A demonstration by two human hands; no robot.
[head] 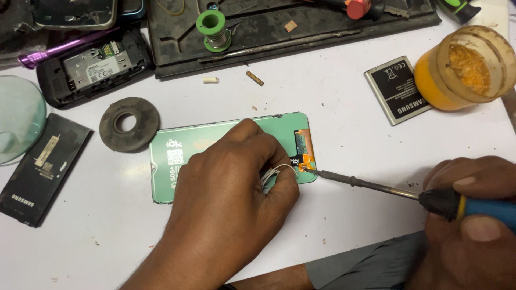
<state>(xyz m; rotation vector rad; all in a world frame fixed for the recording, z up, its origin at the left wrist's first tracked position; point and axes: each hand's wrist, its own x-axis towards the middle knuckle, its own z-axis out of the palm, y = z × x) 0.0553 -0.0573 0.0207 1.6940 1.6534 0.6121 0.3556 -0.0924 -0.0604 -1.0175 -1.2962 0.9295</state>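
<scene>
Soldering iron [376,186], held in the right hand [473,225] near the worktop's right front edge, points its tip left to the orange flex connector [304,153] on a green phone screen panel [215,153]. The panel lies flat near the middle of the white worktop [344,118]; small crumbs and scuffs mark the surface. Right-hand fingers are wrapped tight around the iron's blue and yellow handle. The left hand [231,188] rests on the panel, its fingertips pinched narrowly on a loop of thin solder wire [277,172], whose end reaches the connector just beside the iron's tip.

Along the back edge lie a dark tray [269,32] bearing one green solder spool [213,29], and one opened black phone [88,67]. Two flat batteries are present: one [395,88] toward the back right corner, beside one amber jar of flux [465,67], and one [43,169] at the left edge. One black rubber ring [129,123] sits just left of the panel. A clear glass dome [16,118] shows at the left edge.
</scene>
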